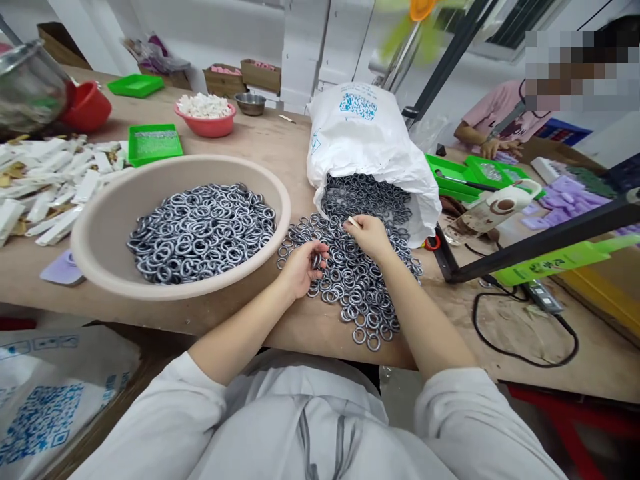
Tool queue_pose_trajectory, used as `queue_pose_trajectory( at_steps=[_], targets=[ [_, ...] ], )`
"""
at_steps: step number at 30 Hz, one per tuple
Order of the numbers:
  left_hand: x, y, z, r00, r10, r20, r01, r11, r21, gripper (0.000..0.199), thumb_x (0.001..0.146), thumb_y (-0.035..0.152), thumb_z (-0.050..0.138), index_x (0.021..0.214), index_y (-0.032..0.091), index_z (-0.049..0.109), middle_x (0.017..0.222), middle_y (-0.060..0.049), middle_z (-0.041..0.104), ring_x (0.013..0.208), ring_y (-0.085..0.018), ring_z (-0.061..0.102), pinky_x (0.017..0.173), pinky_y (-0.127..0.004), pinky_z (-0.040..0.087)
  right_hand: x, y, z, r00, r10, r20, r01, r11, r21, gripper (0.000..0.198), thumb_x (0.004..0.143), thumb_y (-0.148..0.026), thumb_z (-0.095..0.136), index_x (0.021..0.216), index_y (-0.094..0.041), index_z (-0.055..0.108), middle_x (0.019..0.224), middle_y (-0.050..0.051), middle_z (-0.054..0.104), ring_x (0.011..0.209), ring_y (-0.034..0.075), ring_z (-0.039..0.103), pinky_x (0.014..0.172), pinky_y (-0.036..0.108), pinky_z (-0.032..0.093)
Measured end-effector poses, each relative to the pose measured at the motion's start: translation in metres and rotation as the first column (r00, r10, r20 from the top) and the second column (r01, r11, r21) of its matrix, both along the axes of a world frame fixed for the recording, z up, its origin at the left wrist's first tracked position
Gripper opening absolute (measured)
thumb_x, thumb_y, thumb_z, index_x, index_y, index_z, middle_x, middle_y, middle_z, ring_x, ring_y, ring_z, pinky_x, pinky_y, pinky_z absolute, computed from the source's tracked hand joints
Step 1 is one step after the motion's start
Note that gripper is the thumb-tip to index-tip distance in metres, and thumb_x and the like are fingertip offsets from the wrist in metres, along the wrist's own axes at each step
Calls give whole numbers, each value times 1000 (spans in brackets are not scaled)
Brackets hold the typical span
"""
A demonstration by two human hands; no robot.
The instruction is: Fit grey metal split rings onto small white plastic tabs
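Shiny grey rings [370, 293] lie in a loose heap on the table, spreading out from the mouth of a white sack [365, 140] that lies on its side. At the left edge of this heap my left hand [303, 267] is curled, with a few grey rings showing between its fingers. Over the far part of the heap, close to the sack's mouth, my right hand [371, 239] pinches a small whitish stick-like piece [354, 223]. To the left, a wide beige basin [103, 270] holds many more of the same rings.
White pieces [60, 180] are piled far left near green trays [155, 158] and a red bowl [207, 127]. On the right stand a dark metal frame [545, 237], a black cable [475, 333] and a white-and-brown container [500, 203]. Another person [505, 120] works behind lilac pieces [570, 200].
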State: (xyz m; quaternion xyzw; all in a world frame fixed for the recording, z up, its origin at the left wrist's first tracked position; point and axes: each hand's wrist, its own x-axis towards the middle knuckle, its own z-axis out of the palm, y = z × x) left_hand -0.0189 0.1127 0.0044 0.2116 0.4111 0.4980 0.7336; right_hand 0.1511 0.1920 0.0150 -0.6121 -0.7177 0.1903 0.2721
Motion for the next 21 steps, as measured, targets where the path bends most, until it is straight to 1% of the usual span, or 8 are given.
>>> queue_pose_trajectory(
  at_steps=[2, 5, 8, 10, 13, 16, 18, 21],
  targets=[
    [4, -3, 0, 1000, -15, -24, 16, 999, 47, 26, 79, 40, 68, 79, 15, 61, 67, 2, 54, 46, -4, 45, 36, -14, 23, -5, -23, -3, 926, 100, -364, -129, 990, -56, 28, 84, -43, 58, 82, -17, 67, 65, 1, 58, 57, 14, 48, 57, 27, 38],
    [11, -9, -1, 997, -61, -51, 68, 989, 135, 37, 75, 51, 72, 78, 17, 57, 63, 5, 47, 41, -2, 35, 35, -15, 11, -19, -55, -11, 803, 170, -571, -198, 980, 13, 23, 79, -41, 63, 77, -18, 65, 69, 0, 57, 63, 14, 51, 64, 28, 42],
    [14, -12, -2, 993, -87, -78, 101, 976, 195, 41, 75, 55, 71, 76, 18, 52, 59, 7, 43, 40, -2, 29, 36, -15, 12, -27, -70, -17, 809, 178, -560, -117, 983, 143, 13, 76, -31, 65, 78, -19, 67, 78, 1, 60, 75, 16, 55, 73, 30, 44],
    [14, -13, -2, 991, -95, -97, 116, 966, 231, 43, 74, 56, 71, 74, 18, 51, 57, 7, 41, 41, -2, 28, 37, -15, 13, -25, -72, -16, 798, 195, -570, -128, 980, 155, 14, 78, -31, 64, 85, -20, 70, 83, 2, 60, 77, 16, 56, 74, 31, 45],
    [14, -14, -1, 989, -104, -104, 127, 960, 249, 46, 71, 58, 72, 73, 18, 50, 57, 7, 42, 41, -2, 28, 37, -16, 13, -19, -71, -12, 760, 263, -594, -216, 965, 151, 20, 84, -37, 60, 91, -22, 72, 79, 1, 59, 74, 16, 56, 71, 32, 45],
    [14, -14, -2, 988, -111, -107, 135, 960, 245, 48, 71, 61, 70, 74, 18, 49, 55, 7, 41, 40, -3, 28, 37, -16, 13, -18, -71, -9, 789, 315, -527, -229, 948, 223, 23, 81, -43, 68, 86, -22, 72, 81, 2, 61, 78, 17, 57, 75, 32, 45],
    [14, -14, -3, 987, -111, -115, 136, 963, 234, 49, 71, 62, 69, 72, 18, 48, 54, 7, 40, 40, -3, 28, 38, -16, 13, -20, -70, -10, 808, 304, -505, -220, 950, 221, 28, 81, -49, 69, 77, -21, 68, 78, 2, 61, 76, 17, 56, 73, 31, 44],
    [12, -14, -3, 990, -106, -96, 124, 971, 205, 49, 71, 61, 70, 69, 18, 46, 53, 7, 40, 39, -2, 28, 38, -16, 13, -21, -68, -13, 822, 246, -514, -187, 968, 164, 41, 89, -58, 54, 72, -21, 61, 68, 0, 56, 67, 16, 51, 65, 29, 42]
  ],
)
